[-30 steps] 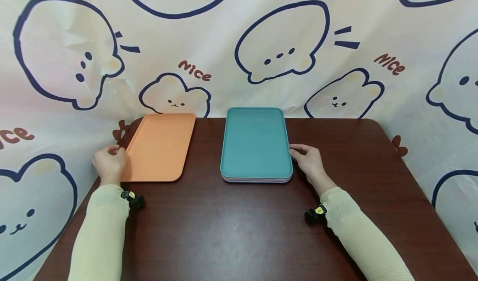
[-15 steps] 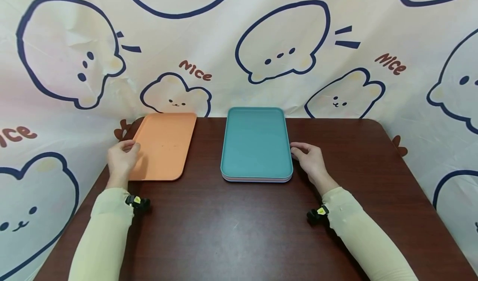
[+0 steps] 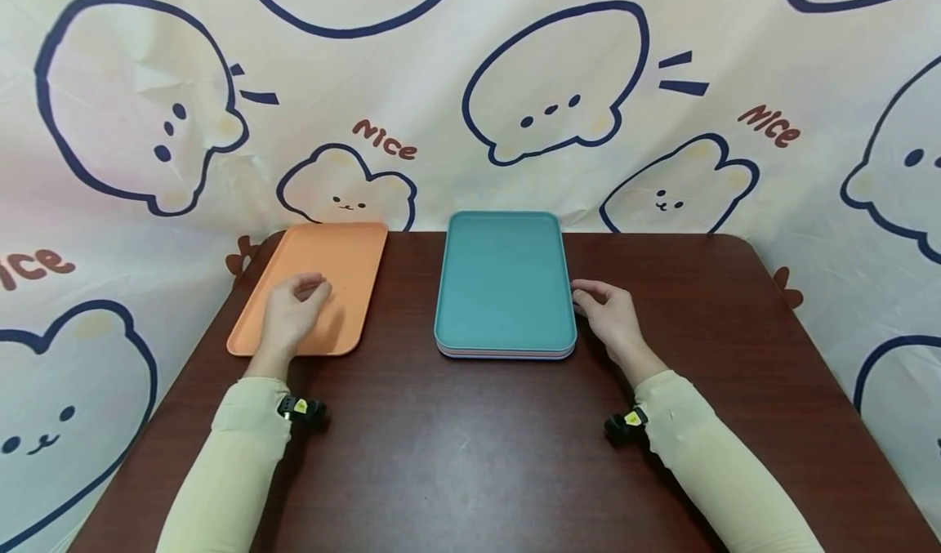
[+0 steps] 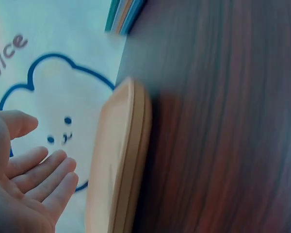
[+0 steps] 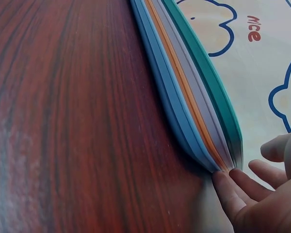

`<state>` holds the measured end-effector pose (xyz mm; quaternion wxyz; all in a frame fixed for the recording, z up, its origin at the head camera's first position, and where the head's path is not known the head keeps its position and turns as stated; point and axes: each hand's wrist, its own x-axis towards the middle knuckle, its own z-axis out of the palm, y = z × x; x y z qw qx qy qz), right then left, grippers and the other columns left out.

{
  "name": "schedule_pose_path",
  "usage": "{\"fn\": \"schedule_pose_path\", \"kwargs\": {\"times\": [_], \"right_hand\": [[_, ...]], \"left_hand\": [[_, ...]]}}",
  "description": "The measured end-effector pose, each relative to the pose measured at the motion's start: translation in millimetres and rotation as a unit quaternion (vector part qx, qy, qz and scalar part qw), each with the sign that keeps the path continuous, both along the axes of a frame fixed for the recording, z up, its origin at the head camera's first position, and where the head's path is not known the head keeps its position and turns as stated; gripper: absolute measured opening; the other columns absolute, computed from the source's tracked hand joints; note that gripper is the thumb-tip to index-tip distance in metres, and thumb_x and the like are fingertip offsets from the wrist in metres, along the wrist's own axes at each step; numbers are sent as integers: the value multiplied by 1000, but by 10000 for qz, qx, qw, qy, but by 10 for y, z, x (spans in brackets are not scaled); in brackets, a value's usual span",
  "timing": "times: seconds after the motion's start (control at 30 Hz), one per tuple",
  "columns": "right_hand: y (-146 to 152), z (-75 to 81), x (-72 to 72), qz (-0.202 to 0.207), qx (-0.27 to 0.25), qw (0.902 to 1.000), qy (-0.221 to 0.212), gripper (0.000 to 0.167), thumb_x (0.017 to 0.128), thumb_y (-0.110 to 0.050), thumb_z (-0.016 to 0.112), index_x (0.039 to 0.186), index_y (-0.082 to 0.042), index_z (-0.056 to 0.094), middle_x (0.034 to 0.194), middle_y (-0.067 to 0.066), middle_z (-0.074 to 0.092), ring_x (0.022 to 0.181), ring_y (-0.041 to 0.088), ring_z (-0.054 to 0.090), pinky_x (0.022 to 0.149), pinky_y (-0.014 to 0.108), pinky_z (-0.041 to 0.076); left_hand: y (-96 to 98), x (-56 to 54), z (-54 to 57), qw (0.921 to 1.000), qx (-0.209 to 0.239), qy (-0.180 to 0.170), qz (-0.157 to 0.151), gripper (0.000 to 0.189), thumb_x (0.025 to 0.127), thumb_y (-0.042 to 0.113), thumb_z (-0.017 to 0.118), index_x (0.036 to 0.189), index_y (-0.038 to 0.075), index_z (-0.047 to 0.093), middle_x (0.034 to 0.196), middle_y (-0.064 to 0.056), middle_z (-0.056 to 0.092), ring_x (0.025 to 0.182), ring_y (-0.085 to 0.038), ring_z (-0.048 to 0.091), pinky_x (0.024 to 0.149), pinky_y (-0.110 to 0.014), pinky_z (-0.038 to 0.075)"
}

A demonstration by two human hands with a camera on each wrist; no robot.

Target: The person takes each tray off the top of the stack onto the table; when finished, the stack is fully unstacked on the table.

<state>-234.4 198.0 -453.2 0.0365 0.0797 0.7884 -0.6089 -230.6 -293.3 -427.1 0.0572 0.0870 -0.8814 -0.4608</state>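
An orange tray (image 3: 338, 251) lies at the back left of the table; its edge shows layered bands in the left wrist view. My left hand (image 3: 290, 308) hovers over this tray with relaxed fingers, and the left wrist view shows the thumb apart from the fingers and nothing held. Right of it sits a neat stack of trays with a teal tray (image 3: 507, 283) on top. Lavender, orange and blue edges (image 5: 172, 73) show beneath the teal one in the right wrist view. My right hand (image 3: 613, 320) rests its extended fingertips against the stack's right side, thumb apart.
The dark wooden table (image 3: 456, 447) reaches a cream cloth (image 3: 434, 71) with cartoon bears behind it. A strip of bare tabletop separates the orange tray from the teal stack.
My left hand has moved right, from the orange tray's left edge to above its middle. The trays have stayed in place, and the right hand has kept its position beside the stack.
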Motion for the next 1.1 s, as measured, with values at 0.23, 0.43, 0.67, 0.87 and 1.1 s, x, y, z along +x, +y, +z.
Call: {"fn": "schedule_pose_path", "kwargs": {"times": [0.23,0.43,0.67,0.87,1.1], "right_hand": [[-16,3,-5,63,11,10000,57,39,112,-15,57,147,0,64,155,20,59,134,32,68,109,38,56],[-6,-4,-25,35,22,9999,103,38,111,-15,58,146,0,65,154,19,60,132,32,69,107,34,58],[1,-23,-23,28,31,10000,40,40,111,-16,58,148,-2,64,156,19,59,134,32,68,108,33,57],[4,-38,-28,18,22,10000,59,40,111,-16,59,148,-2,64,155,18,60,133,31,68,105,28,58],[5,-56,-35,35,292,9996,28,42,110,-19,62,150,-6,64,155,15,61,141,24,58,98,20,53]], "left_hand": [[249,11,-12,9984,339,-20,-457,53,112,28,58,154,-4,53,156,-26,57,148,-42,53,121,-56,45],[469,-12,-51,9958,536,-103,-737,54,111,27,59,156,-3,51,159,-25,54,150,-42,51,125,-57,41],[736,-22,-116,9925,697,-105,-997,55,110,25,60,156,-4,50,160,-24,54,151,-40,50,125,-56,42],[944,-50,-170,9895,829,-295,-1147,55,109,27,62,156,0,52,159,-20,56,150,-39,52,124,-57,44],[1227,-54,-188,9844,1003,-438,-1378,53,107,22,65,154,0,54,157,-22,57,148,-39,55,121,-56,47]]}}
